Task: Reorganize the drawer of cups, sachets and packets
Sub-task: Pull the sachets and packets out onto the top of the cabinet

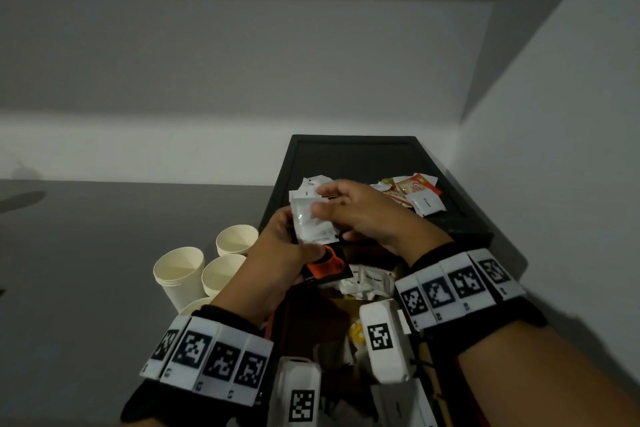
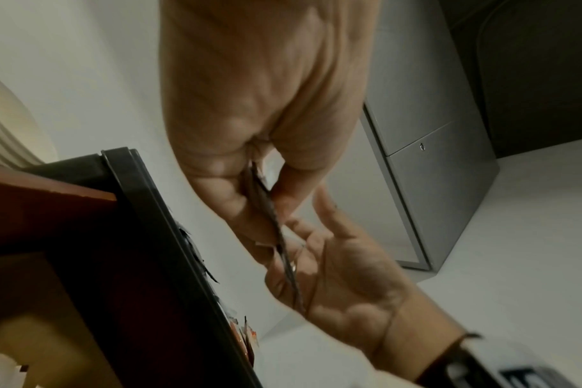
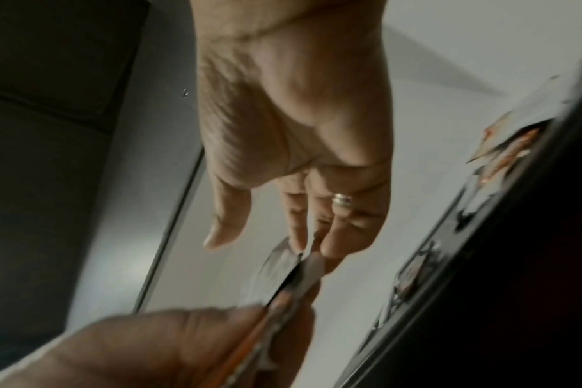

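Sorting looks midway: your left hand (image 1: 277, 253) pinches a sachet stack (image 1: 313, 222), your right hand (image 1: 360, 215) fingers it at mid-frame; cups (image 1: 194, 274) stand lower left, loose sachets (image 1: 415, 194) on the tray (image 1: 353, 140).

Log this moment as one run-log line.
left hand: grips sachet stack | right hand: pinches white sachet atop stack | black tray: loose sachets | paper cups: beside tray
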`<state>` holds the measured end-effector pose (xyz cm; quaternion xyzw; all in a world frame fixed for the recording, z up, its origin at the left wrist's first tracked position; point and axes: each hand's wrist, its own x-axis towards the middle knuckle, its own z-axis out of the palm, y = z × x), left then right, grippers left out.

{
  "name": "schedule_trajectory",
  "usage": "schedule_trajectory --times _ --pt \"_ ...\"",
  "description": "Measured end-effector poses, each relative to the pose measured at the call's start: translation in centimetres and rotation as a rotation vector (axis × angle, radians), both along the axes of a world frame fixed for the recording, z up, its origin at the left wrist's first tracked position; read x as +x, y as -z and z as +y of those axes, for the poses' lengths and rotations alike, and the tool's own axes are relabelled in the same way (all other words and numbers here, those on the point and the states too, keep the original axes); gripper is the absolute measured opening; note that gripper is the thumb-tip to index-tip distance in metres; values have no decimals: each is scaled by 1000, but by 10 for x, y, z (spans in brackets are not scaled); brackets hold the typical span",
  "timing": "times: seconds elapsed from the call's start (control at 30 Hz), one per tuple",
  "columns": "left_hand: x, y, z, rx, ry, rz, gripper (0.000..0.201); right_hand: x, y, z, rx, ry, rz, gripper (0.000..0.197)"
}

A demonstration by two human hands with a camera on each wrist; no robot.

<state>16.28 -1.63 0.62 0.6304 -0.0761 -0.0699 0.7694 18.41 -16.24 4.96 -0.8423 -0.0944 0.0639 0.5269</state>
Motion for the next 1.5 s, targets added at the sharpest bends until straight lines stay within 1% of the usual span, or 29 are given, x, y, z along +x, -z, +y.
schedule_trajectory --times 0.07,0.1,0.13,0.2,0.23,0.3,0.33,0.37,0.43,0.47,0.53,0.63,0.73,0.8,0.87,0.97,1.03,1.07,1.13,1.2,1.27,1.33,1.43,1.5 --pt "2 0 -2 1 1 -3 55 3 -4 8 -160 4 -132 18" --pt "3 0 -2 -2 -2 -6 53 5 -5 9 -166 44 -180 12" --pt "3 0 -2 -10 -8 -6 51 7 -5 6 -112 103 -199 9" --pt "5 0 1 -31 -35 4 50 10 -9 -2 82 218 -162 3" --pt "7 0 2 -38 -51 8 49 11 -10 -7 180 242 -120 2" --pt "10 1 5 -43 -86 4 48 10 -12 -17 314 197 -11 7" --pt "11 1 6 -47 -101 -6 48 8 -12 -20 322 146 45 9" --pt "12 1 5 -52 -115 -18 48 5 -12 -20 285 91 88 9" --pt "13 1 3 -42 -129 -43 49 0 -10 -15 153 18 108 8" --pt "14 1 1 -24 -132 -54 48 0 -8 -10 86 28 78 9" --pt "14 0 -1 -11 -124 -61 42 3 -5 -5 20 123 -29 15" --pt "14 -3 0 -63 -79 -5 28 10 -8 -10 75 282 -122 19" --pt "18 -4 6 -116 -78 75 33 15 -15 -24 180 385 -138 17" --pt "21 -4 9 -136 -84 104 38 16 -18 -28 223 349 -76 16" --pt "23 -3 10 -125 -94 93 39 12 -20 -27 223 229 15 15" --pt "23 -1 8 -65 -112 24 35 6 -16 -20 111 54 100 23" --pt "22 1 5 4 -110 -22 38 4 -9 -12 -33 -35 112 28" --pt "22 2 4 46 -119 -37 38 4 -6 -8 -121 -48 95 25" --pt "22 3 5 101 -162 -35 34 7 -1 -3 -218 -10 52 11" --pt "24 5 7 95 -194 5 31 10 -3 -4 -211 23 85 4" --pt "27 9 11 114 -218 32 29 11 -7 -11 -253 11 160 7" --pt "30 14 15 174 -251 40 28 12 -10 -20 -377 -29 223 9" --pt "33 19 20 313 -276 62 27 16 -3 -30 -526 1 261 12" --pt "37 22 24 434 -277 92 32 19 7 -35 -561 40 330 18"
